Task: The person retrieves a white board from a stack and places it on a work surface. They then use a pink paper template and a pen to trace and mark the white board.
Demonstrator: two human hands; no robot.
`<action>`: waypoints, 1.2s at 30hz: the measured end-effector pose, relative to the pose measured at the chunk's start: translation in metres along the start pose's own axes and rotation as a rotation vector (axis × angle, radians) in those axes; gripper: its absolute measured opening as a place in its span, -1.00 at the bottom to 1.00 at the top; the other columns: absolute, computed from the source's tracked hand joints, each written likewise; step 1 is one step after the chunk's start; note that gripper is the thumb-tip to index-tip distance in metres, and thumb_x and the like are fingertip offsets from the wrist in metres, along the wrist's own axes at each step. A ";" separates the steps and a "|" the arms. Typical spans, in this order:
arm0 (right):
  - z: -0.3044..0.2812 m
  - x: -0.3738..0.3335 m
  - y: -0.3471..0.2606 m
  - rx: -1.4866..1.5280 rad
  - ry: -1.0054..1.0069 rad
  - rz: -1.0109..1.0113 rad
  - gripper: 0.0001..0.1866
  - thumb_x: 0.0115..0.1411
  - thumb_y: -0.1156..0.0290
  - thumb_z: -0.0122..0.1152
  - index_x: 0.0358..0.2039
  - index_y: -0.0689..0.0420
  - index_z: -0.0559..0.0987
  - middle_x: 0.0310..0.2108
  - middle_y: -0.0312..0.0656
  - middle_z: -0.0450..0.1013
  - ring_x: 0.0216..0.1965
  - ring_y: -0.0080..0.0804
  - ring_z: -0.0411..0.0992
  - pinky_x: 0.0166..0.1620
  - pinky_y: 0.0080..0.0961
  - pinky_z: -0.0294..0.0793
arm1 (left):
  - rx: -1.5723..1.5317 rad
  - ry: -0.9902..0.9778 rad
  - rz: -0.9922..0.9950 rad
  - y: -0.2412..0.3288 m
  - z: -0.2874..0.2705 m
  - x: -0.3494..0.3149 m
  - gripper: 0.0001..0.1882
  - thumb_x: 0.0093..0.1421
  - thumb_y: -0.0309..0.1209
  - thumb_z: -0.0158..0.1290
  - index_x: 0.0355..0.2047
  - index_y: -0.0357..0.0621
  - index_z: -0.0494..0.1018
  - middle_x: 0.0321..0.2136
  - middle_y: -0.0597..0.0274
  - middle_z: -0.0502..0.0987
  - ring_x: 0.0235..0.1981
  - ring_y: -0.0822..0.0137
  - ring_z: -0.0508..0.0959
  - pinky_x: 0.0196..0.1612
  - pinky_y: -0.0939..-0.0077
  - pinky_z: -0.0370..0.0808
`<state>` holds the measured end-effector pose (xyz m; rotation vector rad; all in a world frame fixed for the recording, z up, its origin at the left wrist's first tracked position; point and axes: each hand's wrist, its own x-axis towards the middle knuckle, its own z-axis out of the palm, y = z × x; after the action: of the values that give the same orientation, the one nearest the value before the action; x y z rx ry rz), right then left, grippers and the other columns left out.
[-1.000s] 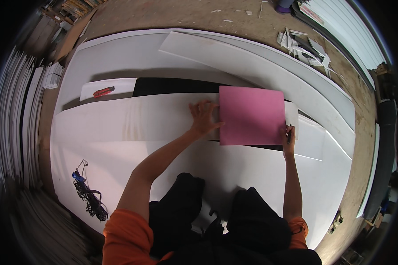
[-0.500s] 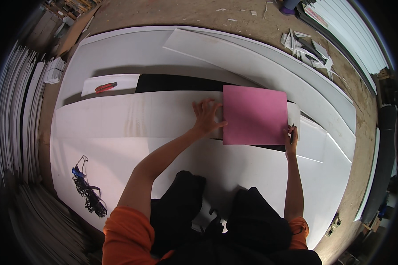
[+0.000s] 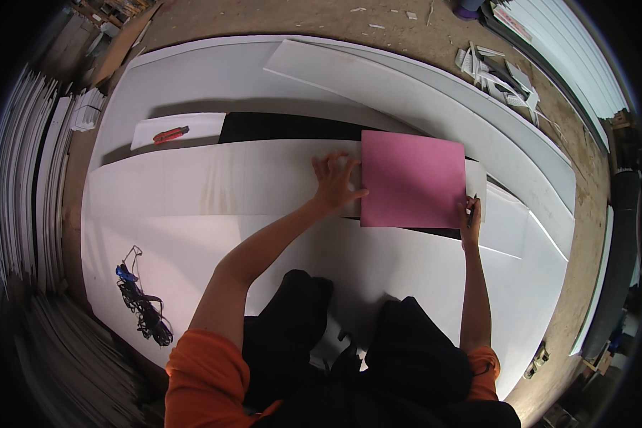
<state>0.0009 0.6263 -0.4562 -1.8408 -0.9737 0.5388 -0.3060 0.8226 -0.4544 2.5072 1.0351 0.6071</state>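
A square pink sheet (image 3: 412,180) lies over a long white strip (image 3: 264,175) and a black strip (image 3: 285,128). At its left edge is my left hand (image 3: 333,182), fingers spread, the thumb touching the sheet's side. My right hand (image 3: 470,222) is at the lower right corner of the sheet, closed around a dark pen (image 3: 471,211) with its tip pointing up and away. Part of the black strip and a small white piece (image 3: 476,178) show from under the pink sheet.
A red utility knife (image 3: 171,134) rests on a white card at the far left. Bundled black cord (image 3: 144,310) lies at the near left on the large white board (image 3: 214,299). White sheets stand stacked (image 3: 21,178) along the left; scraps (image 3: 499,82) litter the floor at the far right.
The right hand and pen have shifted slightly along the pink sheet's right edge. The left hand stays at the left edge. The whole view has moved a little.
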 end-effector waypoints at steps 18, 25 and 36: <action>-0.001 0.002 0.001 -0.405 0.185 -0.134 -0.72 -0.05 0.60 -0.02 -0.28 0.06 0.32 -0.29 -0.20 0.30 -0.30 -0.16 0.18 -0.16 -0.26 0.16 | 0.266 -0.348 -0.255 0.022 -0.006 0.016 -0.11 -0.27 0.10 0.18 0.03 0.05 0.06 0.04 -0.01 -0.02 0.11 -0.06 -0.10 -0.01 -0.32 -0.16; -0.065 0.023 -0.004 -0.042 0.309 -0.203 -0.79 0.21 0.32 -0.10 -0.24 0.17 0.39 -0.29 -0.21 0.38 -0.44 -0.49 0.34 -0.31 -0.57 0.36 | -0.003 -0.111 0.061 0.085 0.017 0.064 -0.06 -0.32 -0.02 0.24 -0.01 -0.20 0.05 0.04 -0.07 -0.03 0.11 -0.05 -0.05 0.09 -0.21 -0.17; -0.024 0.073 -0.010 0.165 0.167 -0.059 -0.78 -0.05 0.50 0.10 -0.33 0.20 0.42 -0.41 -0.11 0.47 -0.32 -0.36 0.46 -0.25 -0.52 0.41 | 0.130 -0.560 0.046 0.195 0.095 0.098 0.16 -0.42 0.04 0.27 0.15 -0.03 -0.11 0.14 0.02 -0.21 0.14 -0.12 -0.18 -0.02 -0.32 -0.03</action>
<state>0.0565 0.6752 -0.4328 -1.6757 -0.8428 0.4100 -0.0836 0.7483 -0.4170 2.5827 0.8193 -0.1620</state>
